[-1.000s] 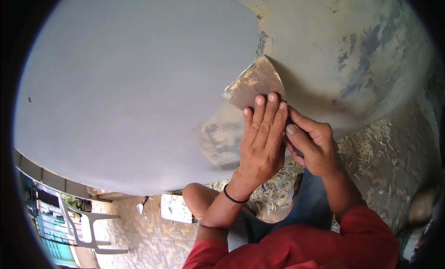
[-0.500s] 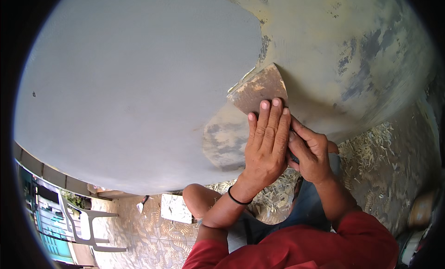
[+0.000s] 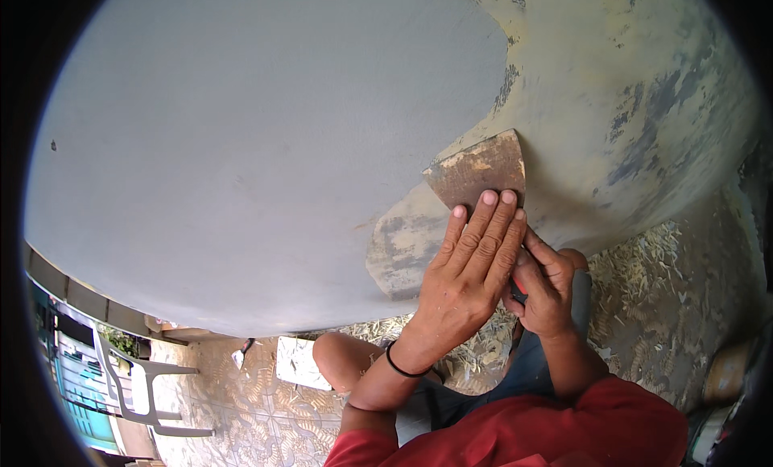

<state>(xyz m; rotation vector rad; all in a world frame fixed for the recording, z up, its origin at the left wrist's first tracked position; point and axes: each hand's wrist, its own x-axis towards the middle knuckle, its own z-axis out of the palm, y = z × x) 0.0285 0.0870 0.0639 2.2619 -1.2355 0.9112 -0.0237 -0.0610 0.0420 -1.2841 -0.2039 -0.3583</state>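
Note:
A broad, worn scraper [image 3: 481, 171] lies with its blade against a large curved surface, its wide edge along the border between grey paint [image 3: 266, 145] and a scraped, yellowish patch [image 3: 564, 105]. My left hand [image 3: 471, 278], wearing a black wristband, presses flat on the back of the blade with its fingers stretched out. Wrapped round the dark and red handle [image 3: 518, 288] is my right hand [image 3: 549, 288]; part of that handle is hidden by both hands.
Pale paint shavings [image 3: 644, 262] litter the patterned floor [image 3: 660, 322] below the curved surface. A grey plastic chair [image 3: 149, 386] stands at the lower left. Nearer lie a white board [image 3: 298, 362] and a small tool with a pale blade [image 3: 241, 354].
The scraper and both hands appear further right and slightly lower in view. A curled strip of paint at the blade's edge is gone. The view itself has shifted a little.

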